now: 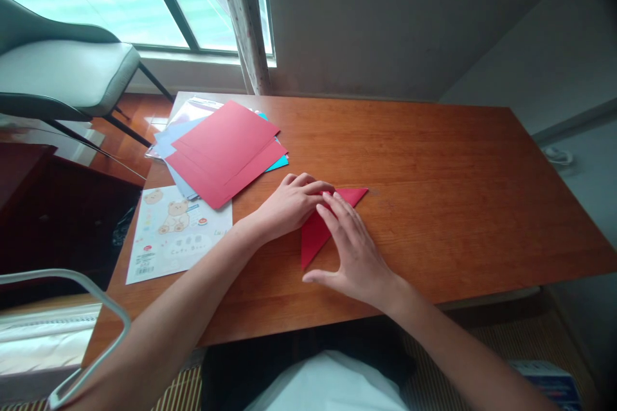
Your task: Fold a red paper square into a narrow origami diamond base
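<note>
Bare forearms stretch from the lower corners over a wooden table (pixel 434 205); the left hand (pixel 296 202) arches, fingers bent, on a folded red paper triangle (pixel 317 237) while the right hand (pixel 354 257) spreads its thumb wide, left of it red sheets (pixel 231 148).

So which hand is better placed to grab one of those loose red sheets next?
Probably the left hand: it's nearer the red sheets. The right hand is farther off, at the folded red paper.

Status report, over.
Left hand and right hand both on folded red paper. Red sheets off to the left. Nothing atop the fold but hands.
</note>
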Action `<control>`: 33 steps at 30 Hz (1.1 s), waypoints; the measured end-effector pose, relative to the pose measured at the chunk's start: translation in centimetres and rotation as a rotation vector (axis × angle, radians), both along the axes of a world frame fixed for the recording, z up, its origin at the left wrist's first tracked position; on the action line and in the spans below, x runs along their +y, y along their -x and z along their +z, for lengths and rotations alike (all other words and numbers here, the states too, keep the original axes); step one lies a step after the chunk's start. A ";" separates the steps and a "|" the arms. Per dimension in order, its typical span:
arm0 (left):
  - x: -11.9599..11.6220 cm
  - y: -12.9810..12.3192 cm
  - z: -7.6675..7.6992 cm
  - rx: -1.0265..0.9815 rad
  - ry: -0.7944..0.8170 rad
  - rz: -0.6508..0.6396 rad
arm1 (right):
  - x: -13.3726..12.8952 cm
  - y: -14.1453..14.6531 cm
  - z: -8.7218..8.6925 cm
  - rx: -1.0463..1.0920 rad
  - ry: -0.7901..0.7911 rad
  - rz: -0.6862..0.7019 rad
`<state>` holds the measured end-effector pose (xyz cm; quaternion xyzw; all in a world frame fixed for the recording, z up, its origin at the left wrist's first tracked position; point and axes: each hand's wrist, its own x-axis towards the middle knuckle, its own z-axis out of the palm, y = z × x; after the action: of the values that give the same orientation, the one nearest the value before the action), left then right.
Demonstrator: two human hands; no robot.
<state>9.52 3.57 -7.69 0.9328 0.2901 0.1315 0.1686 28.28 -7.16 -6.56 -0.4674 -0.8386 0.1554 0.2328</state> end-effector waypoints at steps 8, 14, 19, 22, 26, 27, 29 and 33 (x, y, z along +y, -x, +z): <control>0.3 0.5 0.0 -0.402 0.164 0.066 | 3.5 -5.7 0.2 -0.217 -0.107 0.134; 0.5 1.0 -0.5 -0.727 0.289 0.386 | 4.8 -4.8 0.1 -0.326 -0.274 0.296; 0.8 1.2 -0.7 -0.828 0.407 0.489 | 5.1 -4.8 -0.3 -0.345 -0.367 0.346; 0.8 1.1 -0.7 -0.837 0.432 0.493 | 4.9 -5.1 -0.1 -0.324 -0.349 0.352; 0.6 0.9 -0.6 -0.815 0.435 0.482 | 4.4 -5.2 0.6 -0.376 -0.381 0.410; 0.5 0.9 -0.6 -0.815 0.436 0.478 | 4.3 -5.1 0.8 -0.402 -0.398 0.435; 0.5 0.8 -0.7 -0.813 0.435 0.468 | 4.1 -4.9 1.1 -0.449 -0.438 0.488; 0.6 0.8 -0.9 -0.788 0.409 0.448 | 4.1 -4.0 1.3 -0.475 -0.527 0.525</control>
<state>8.70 4.17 -8.55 0.6747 0.4172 0.4476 0.4128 32.32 -3.05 -5.31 -0.1860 -0.9701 -0.1215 0.0975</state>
